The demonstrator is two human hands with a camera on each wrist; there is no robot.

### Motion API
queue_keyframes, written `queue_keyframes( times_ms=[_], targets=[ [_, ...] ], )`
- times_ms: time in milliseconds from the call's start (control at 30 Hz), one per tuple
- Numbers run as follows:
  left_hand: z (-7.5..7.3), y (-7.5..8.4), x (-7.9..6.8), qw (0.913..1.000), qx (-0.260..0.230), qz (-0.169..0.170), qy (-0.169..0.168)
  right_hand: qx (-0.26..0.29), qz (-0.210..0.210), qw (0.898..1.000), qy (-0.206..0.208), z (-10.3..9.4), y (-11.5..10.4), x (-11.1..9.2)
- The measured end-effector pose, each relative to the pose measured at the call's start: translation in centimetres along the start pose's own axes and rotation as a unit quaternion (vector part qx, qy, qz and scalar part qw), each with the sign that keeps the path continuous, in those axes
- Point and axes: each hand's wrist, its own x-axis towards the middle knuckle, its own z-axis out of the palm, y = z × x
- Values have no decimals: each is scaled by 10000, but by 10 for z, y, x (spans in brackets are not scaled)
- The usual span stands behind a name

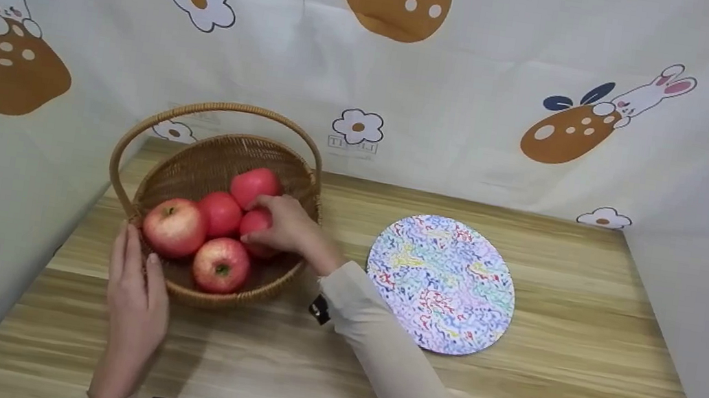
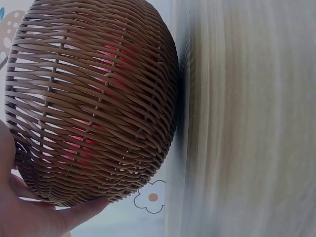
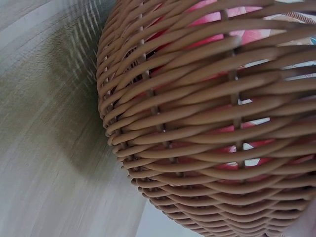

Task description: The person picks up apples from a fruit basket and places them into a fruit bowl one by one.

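A brown wicker basket (image 1: 209, 296) with a tall arched handle stands at the left of the table, holding several red apples (image 1: 175, 227). My right hand (image 1: 285, 224) reaches over its right side and grips a red apple (image 1: 256, 221), which the fingers partly cover. On the basket's near left side, my left hand (image 1: 135, 303) rests with its fingers straight against the rim. In the left wrist view, the thumb (image 2: 84, 213) lies along the woven wall. Red shows through the weave in both wrist views, while the right wrist view hides most of that hand.
A round board (image 1: 439, 284) with a multicoloured squiggle pattern lies right of the basket on the wood-grain table (image 1: 549, 393). Pale cloth (image 1: 480, 92) printed with rabbits, flowers and orange fruit walls the table at the back and sides.
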Motion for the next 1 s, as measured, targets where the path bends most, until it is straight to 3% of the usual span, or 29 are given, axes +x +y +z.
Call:
queue_keyframes(
  times_ms=[500, 1000],
  targets=[
    [-2, -3, 0, 10000, -50, 30, -2, -34, 198, 9996, 195, -2, -9, -3],
    [-3, -5, 1, 9995, -141, -207, -166, 264, 284, 9946, 961, -8, -19, -18]
  ],
)
